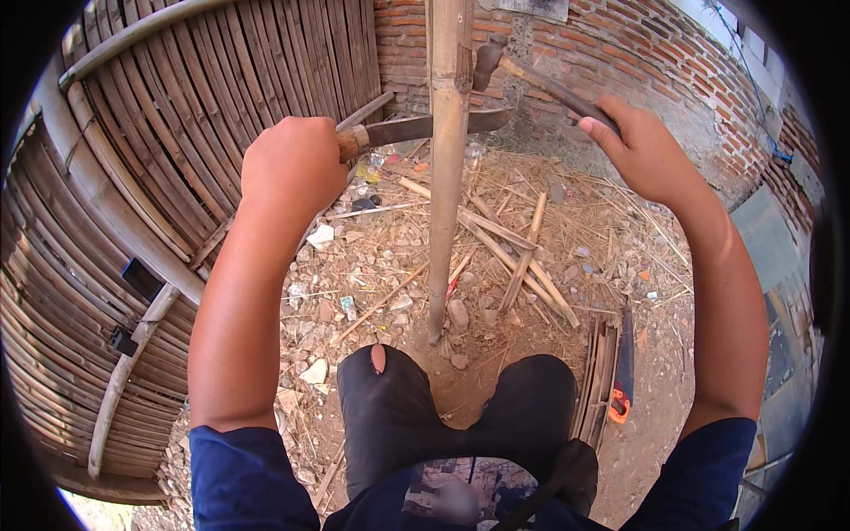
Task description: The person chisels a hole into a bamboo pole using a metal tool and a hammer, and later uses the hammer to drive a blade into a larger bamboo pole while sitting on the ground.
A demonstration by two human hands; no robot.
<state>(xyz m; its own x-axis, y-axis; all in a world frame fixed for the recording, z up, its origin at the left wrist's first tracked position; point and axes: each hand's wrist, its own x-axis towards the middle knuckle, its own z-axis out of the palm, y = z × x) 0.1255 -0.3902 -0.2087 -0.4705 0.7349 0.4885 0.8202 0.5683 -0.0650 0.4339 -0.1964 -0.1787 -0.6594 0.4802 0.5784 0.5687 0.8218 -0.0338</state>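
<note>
A bamboo pole (449,203) stands nearly upright before me, its lower end near the ground between my knees. My left hand (292,168) is closed round the wooden handle of a machete (398,132). The blade runs level across the pole; its middle is hidden by the bamboo and its tip sticks out on the right. A narrow strip of bamboo shows along the pole's left side above the blade. In my right hand (642,146) is a hammer (540,81), its dark metal head just right of the pole, above the blade's tip and apart from it.
Split bamboo pieces (522,257) lie on the stony, straw-strewn ground beyond the pole. Beside my right knee are a bundle of strips (598,380) and a handsaw (622,363) with an orange handle. A bamboo-slat wall (195,115) rises left, a brick wall (611,53) behind.
</note>
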